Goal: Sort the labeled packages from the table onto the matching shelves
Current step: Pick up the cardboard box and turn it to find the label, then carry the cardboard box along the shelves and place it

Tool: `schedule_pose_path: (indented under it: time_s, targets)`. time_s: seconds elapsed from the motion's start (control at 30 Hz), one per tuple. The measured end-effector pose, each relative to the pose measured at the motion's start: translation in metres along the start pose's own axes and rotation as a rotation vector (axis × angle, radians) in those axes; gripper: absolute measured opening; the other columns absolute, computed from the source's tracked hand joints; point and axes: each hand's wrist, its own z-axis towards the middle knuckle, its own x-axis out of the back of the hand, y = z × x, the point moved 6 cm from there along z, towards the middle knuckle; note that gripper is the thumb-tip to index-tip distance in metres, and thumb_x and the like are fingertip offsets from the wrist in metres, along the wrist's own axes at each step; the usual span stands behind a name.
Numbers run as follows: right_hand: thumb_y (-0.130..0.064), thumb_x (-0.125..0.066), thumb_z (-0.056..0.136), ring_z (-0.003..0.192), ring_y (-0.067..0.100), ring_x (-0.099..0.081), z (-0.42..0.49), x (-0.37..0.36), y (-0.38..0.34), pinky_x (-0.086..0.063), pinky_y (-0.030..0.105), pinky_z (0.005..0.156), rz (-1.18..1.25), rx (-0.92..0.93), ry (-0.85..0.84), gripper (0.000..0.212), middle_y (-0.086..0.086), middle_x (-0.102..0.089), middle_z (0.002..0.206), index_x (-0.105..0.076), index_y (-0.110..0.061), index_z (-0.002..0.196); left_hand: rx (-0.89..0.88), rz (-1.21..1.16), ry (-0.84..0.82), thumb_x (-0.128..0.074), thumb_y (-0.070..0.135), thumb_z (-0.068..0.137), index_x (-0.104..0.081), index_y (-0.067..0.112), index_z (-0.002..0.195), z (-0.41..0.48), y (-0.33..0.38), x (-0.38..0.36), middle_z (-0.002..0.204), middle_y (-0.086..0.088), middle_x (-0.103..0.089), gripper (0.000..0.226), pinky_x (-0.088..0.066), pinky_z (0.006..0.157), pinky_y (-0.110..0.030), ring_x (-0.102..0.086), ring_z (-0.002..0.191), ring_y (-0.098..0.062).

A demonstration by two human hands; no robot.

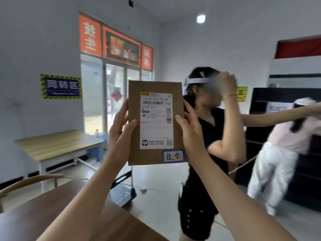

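Package: we held the cardboard package (pixel 156 122) upright in the air, above the far edge of the brown table (pixel 52 214).
Left hand (pixel 119 131): clasped its left edge.
Right hand (pixel 189 129): clasped its right edge.
Label: white shipping label (pixel 156 120) faced us.

A dark brown tabletop (pixel 52 221) fills the 7 o'clock corner of the view; the part that shows is bare, and both forearms pass above it. A curved wooden chair back (pixel 29 181) stands against its far edge at 9 o'clock. Beyond it, near the wall at 9 o'clock, a second tabletop (pixel 52 145) of pale wood on a white frame shows nothing on it. The floor (pixel 156 180) is pale and glossy; on it, at 6 o'clock of centre, sits a dark flat stand base (pixel 123 193), and a blue stool (pixel 94 153) stands behind the pale tabletop. Dark shelves (pixel 304 171) at 3 o'clock are blurred.
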Motion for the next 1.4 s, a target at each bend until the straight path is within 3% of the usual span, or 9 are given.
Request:
schedule_pose_path:
  time_s: [0.1, 0.17, 0.3, 0.47, 0.67, 0.93, 1.07, 1.27, 1.4]
  targets:
    - [-0.017, -0.05, 0.097, 0.102, -0.003, -0.066, -0.013, 0.081, -0.041, -0.055, 0.019, 0.082, -0.176, 0.06, 0.113, 0.04, -0.013, -0.066, 0.115, -0.049, -0.049, 0.122, 0.023, -0.111, -0.088, -0.051, 0.019, 0.089, -0.041, 0.042, 0.133, -0.004, -0.017, -0.086, 0.117, 0.003, -0.069, 0.05, -0.059, 0.08, -0.029, -0.067, 0.106, -0.017]
    - [-0.017, -0.05, 0.097, 0.101, -0.002, -0.066, -0.023, 0.134, -0.068, -0.055, 0.019, 0.081, -0.249, 0.073, 0.198, 0.039, -0.014, -0.067, 0.113, -0.05, -0.045, 0.125, 0.051, -0.175, -0.148, -0.046, 0.012, 0.095, -0.04, 0.042, 0.134, -0.011, -0.026, -0.144, 0.11, 0.012, -0.072, 0.049, -0.058, 0.08, -0.027, -0.068, 0.102, -0.01]
    - [-0.007, -0.045, 0.098, 0.095, -0.007, -0.066, -0.052, 0.222, -0.128, -0.051, 0.013, 0.076, -0.373, 0.088, 0.325, 0.037, -0.013, -0.065, 0.11, -0.049, -0.027, 0.129, 0.079, -0.297, -0.252, -0.047, 0.018, 0.094, -0.039, 0.045, 0.134, -0.033, -0.016, -0.251, 0.132, -0.006, -0.06, 0.049, -0.055, 0.091, -0.031, -0.062, 0.114, -0.021]
    - [-0.013, -0.046, 0.099, 0.114, 0.011, -0.063, -0.114, 0.318, -0.224, -0.055, 0.029, 0.092, -0.519, 0.151, 0.566, 0.037, -0.001, -0.063, 0.127, -0.047, -0.04, 0.124, 0.095, -0.477, -0.456, -0.055, 0.036, 0.085, -0.041, 0.049, 0.133, -0.066, 0.02, -0.388, 0.141, -0.009, -0.051, 0.052, -0.047, 0.104, -0.041, -0.053, 0.128, -0.021]
    - [-0.012, -0.049, 0.098, 0.102, 0.001, -0.066, -0.219, 0.39, -0.337, -0.055, 0.019, 0.083, -0.764, 0.236, 0.836, 0.039, -0.012, -0.065, 0.116, -0.049, -0.041, 0.124, 0.148, -0.789, -0.659, -0.053, 0.019, 0.092, -0.037, 0.042, 0.135, -0.15, 0.07, -0.533, 0.141, 0.0, -0.053, 0.052, -0.044, 0.106, -0.032, -0.053, 0.128, -0.014]
    - [-0.007, -0.051, 0.096, 0.099, 0.004, -0.066, -0.345, 0.406, -0.455, -0.053, 0.023, 0.083, -1.146, 0.286, 1.23, 0.041, -0.011, -0.066, 0.115, -0.053, -0.042, 0.116, 0.207, -1.116, -0.937, -0.055, 0.039, 0.083, -0.043, 0.068, 0.121, -0.263, 0.152, -0.658, 0.148, 0.002, -0.047, 0.049, -0.036, 0.112, -0.048, -0.046, 0.135, -0.019]
    - [-0.009, -0.049, 0.097, 0.102, 0.011, -0.065, -0.387, 0.385, -0.486, -0.054, 0.015, 0.073, -1.286, 0.286, 1.405, 0.042, 0.0, -0.063, 0.122, -0.049, -0.029, 0.133, 0.228, -1.322, -1.036, -0.053, 0.023, 0.085, -0.04, 0.051, 0.126, -0.302, 0.198, -0.682, 0.144, -0.003, -0.051, 0.051, -0.042, 0.108, -0.04, -0.052, 0.129, -0.017]
    - [-0.013, -0.047, 0.098, 0.084, -0.008, -0.066, -0.401, 0.344, -0.504, -0.051, 0.011, 0.064, -1.519, 0.294, 1.562, 0.036, -0.011, -0.061, 0.111, -0.048, -0.042, 0.118, 0.261, -1.558, -1.176, -0.055, 0.028, 0.085, -0.041, 0.051, 0.128, -0.331, 0.235, -0.702, 0.14, 0.002, -0.054, 0.051, -0.05, 0.09, -0.018, -0.056, 0.123, -0.009]
    - [-0.016, -0.048, 0.098, 0.105, 0.007, -0.065, -0.402, 0.34, -0.504, -0.051, 0.019, 0.075, -1.611, 0.28, 1.633, 0.038, -0.01, -0.062, 0.118, -0.048, -0.049, 0.117, 0.266, -1.657, -1.22, -0.056, 0.035, 0.085, -0.041, 0.058, 0.127, -0.338, 0.24, -0.711, 0.141, 0.004, -0.053, 0.05, -0.051, 0.093, -0.028, -0.055, 0.125, -0.011]
